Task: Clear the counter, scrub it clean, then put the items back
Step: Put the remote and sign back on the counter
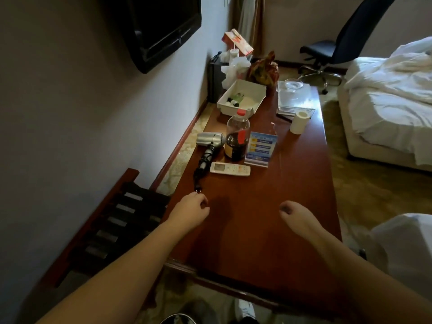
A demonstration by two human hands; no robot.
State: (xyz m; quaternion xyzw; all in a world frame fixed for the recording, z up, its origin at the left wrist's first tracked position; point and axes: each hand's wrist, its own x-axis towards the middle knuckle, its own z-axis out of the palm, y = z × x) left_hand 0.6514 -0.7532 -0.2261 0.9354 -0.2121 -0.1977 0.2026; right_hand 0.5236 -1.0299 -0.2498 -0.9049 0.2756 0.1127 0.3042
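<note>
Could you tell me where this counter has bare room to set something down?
Bare wood lies between the left hand and right hand, up to the remote. Crowded beyond: hair dryer, bottle, white tray.

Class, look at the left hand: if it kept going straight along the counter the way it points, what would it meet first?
Most likely the plug of the hair dryer cord, just beyond the left hand; whether they already touch is unclear.

Glossy wooden counter (268,206), silvery metallic-looking hair dryer (210,139)
</note>
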